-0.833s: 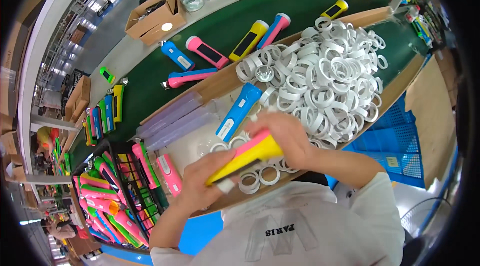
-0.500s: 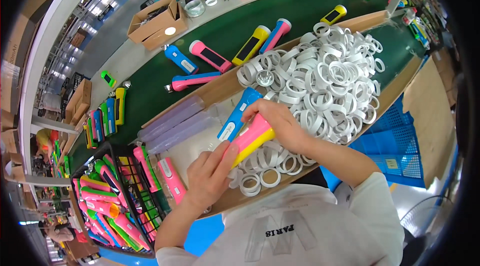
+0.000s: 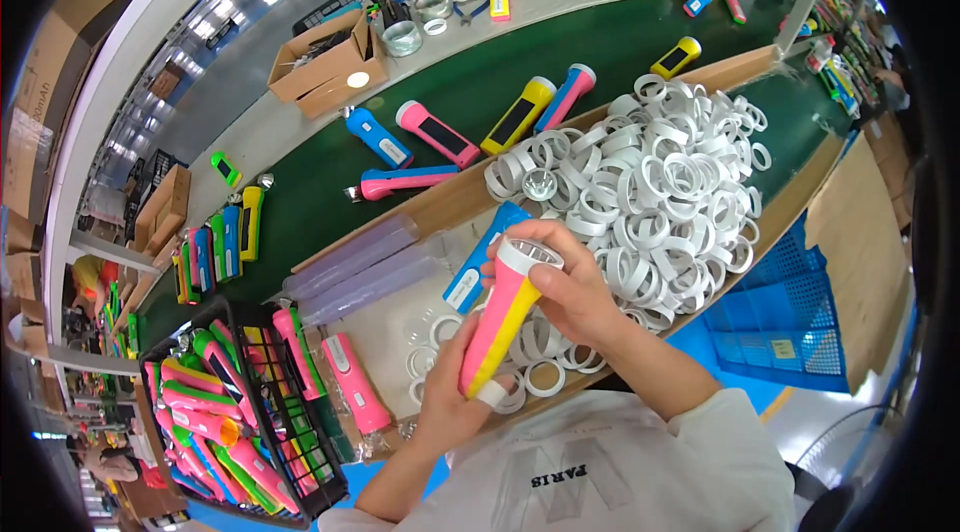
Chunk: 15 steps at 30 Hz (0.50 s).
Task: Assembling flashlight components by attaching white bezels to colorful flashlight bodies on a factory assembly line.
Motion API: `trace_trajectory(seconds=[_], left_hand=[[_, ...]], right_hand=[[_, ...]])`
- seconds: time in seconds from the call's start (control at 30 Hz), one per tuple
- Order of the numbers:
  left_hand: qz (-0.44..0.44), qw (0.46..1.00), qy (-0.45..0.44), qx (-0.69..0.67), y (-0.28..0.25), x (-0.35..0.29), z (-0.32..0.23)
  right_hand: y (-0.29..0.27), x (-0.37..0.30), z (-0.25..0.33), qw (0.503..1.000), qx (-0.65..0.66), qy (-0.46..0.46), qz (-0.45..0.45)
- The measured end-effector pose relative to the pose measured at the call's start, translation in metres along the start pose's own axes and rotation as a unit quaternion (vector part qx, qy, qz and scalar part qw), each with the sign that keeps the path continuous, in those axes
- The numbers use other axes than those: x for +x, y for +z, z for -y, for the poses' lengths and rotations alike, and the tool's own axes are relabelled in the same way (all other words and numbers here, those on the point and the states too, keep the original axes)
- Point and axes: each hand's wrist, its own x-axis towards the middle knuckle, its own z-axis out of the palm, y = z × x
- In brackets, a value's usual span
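Observation:
A pink and yellow flashlight [image 3: 503, 317] is held tilted between both hands, its wide head toward the upper right. My left hand [image 3: 452, 394] is closed around its lower body. With thumb and fingers, my right hand [image 3: 572, 290] grips the head, where a white ring [image 3: 518, 258] surrounds the clear, shiny lens. A white band [image 3: 492, 393] shows beside my left fingers; whether it is a loose ring or part of the flashlight I cannot tell. Behind the held flashlight, a blue flashlight [image 3: 468, 282] lies in the cardboard tray.
Loose white rings [image 3: 690, 172] are heaped in the cardboard tray [image 3: 330, 250]. Several flashlights [image 3: 440, 134] lie on the green belt [image 3: 310, 194] beyond. A black basket [image 3: 322, 482] of flashlights stands at left. A pink flashlight [image 3: 355, 382] lies near it; a blue crate [image 3: 785, 322] is at right.
The held flashlight has turned so its head points up and its white-ringed lens shows. My right hand has shifted around the head. The whole view has moved slightly.

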Motion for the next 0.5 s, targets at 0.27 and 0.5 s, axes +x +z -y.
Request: trace_trajectory(seconds=[0.27, 0.5], left_hand=[[0.043, 0.988, -0.140, -0.043, 0.017, -0.010, -0.008], [0.223, 0.869, -0.230, -0.378, 0.024, -0.035, -0.015]], right_hand=[[0.033, -0.005, 0.002, 0.998, 0.064, 0.007, -0.007], [0.020, -0.014, -0.026, 0.935, 0.325, 0.023, 0.138]])
